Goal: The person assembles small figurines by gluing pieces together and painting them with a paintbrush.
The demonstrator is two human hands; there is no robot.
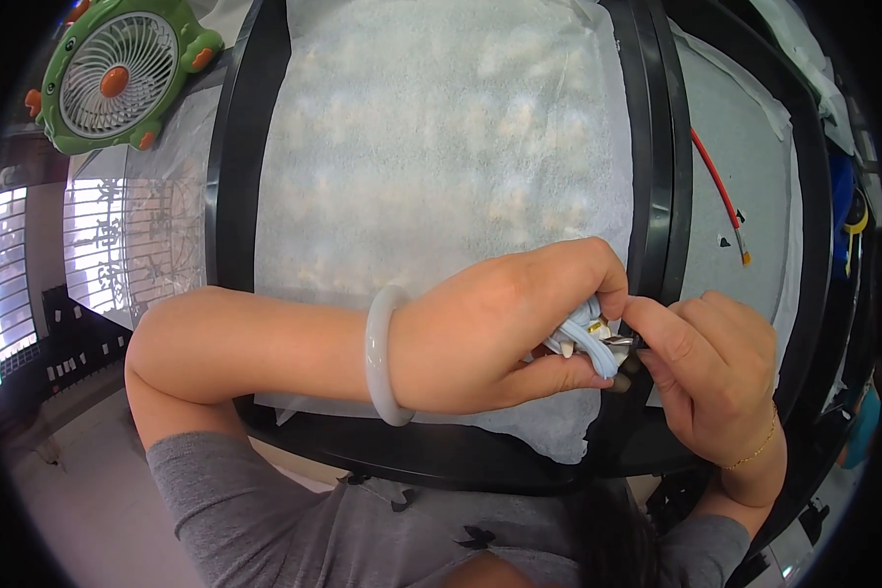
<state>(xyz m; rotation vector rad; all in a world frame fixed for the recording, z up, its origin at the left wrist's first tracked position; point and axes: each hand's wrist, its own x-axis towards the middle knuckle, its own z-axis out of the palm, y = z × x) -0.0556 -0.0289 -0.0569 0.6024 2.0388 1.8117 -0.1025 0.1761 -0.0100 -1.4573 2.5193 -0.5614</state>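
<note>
My left hand [524, 318] is closed around a small light-blue and white object [598, 355] with a touch of gold on it; its kind I cannot make out. Looped light-blue strips show between the thumb and the bent fingers. Close against it on the right, my right hand [715, 367] is pinched, thumb against forefinger. A shiny metal bit [618, 341] pokes out between the two hands, and most of it is hidden by the fingers. Both hands are over the near right corner of a black tray [238, 176] lined with thin white sheet [441, 196].
Right of that tray stands a second black-rimmed tray [671, 147], holding a red-handled paintbrush [717, 181] and small black scraps [723, 241]. A green fan [118, 78] is at the far left, beside clear plastic sheeting [167, 186]. Blue and yellow items [856, 218] lie at the right edge.
</note>
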